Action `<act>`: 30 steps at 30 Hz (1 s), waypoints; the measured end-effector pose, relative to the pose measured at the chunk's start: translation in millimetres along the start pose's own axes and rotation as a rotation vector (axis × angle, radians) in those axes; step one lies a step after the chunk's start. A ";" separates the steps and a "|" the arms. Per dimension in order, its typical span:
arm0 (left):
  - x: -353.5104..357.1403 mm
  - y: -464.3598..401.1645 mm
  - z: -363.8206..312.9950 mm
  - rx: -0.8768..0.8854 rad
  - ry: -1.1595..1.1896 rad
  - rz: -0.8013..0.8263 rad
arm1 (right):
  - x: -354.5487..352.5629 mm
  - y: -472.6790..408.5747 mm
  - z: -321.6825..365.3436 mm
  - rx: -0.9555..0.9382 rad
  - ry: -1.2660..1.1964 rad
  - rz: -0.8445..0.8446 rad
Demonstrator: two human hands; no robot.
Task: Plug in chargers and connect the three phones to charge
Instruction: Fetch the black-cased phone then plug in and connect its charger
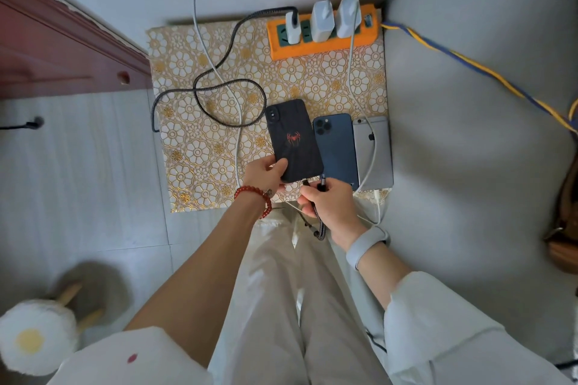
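Right hand (pixel 328 203) pinching black cable (pixel 320 225) by its plug; left hand (pixel 266 173) gripping spider phone (pixel 292 139) beside 2 phones on counter (pixel 200 150).

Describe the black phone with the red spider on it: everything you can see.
The black phone shows its back: a dark matte case with a red spider emblem and a camera in the top left corner. It is tilted, its top leaning left, beside the dark blue phone. The left hand grips its lower end. The right hand holds a black braided cable at its bottom edge; whether it is plugged in cannot be told.
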State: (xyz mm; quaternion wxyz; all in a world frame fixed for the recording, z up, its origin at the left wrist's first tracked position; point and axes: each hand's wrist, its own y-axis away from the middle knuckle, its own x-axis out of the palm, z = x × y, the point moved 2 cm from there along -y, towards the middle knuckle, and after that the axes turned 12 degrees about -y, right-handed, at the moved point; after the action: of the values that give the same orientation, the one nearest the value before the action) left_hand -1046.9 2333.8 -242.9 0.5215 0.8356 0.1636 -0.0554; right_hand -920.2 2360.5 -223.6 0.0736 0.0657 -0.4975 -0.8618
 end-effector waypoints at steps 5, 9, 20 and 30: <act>-3.8 -1.8 -2.4 0.033 -0.031 -0.017 | 8.4 -2.1 -2.4 -0.003 -0.026 -0.021; -2.4 -1.2 2.0 0.056 -0.082 -0.047 | 8.3 -5.6 -7.9 -0.012 -0.021 -0.042; 14.2 8.7 29.9 0.032 -0.443 -0.133 | -16.1 -4.0 -45.2 0.062 0.257 -0.054; 23.6 27.3 17.3 0.096 -0.607 -0.164 | -27.5 -4.2 -33.6 -0.122 0.564 -0.134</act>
State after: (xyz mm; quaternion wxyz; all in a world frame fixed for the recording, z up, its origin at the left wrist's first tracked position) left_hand -1014.3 2312.5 -233.6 0.5004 0.7884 0.0646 -0.3518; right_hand -887.2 2339.4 -242.8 0.1559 0.3308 -0.3993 -0.8407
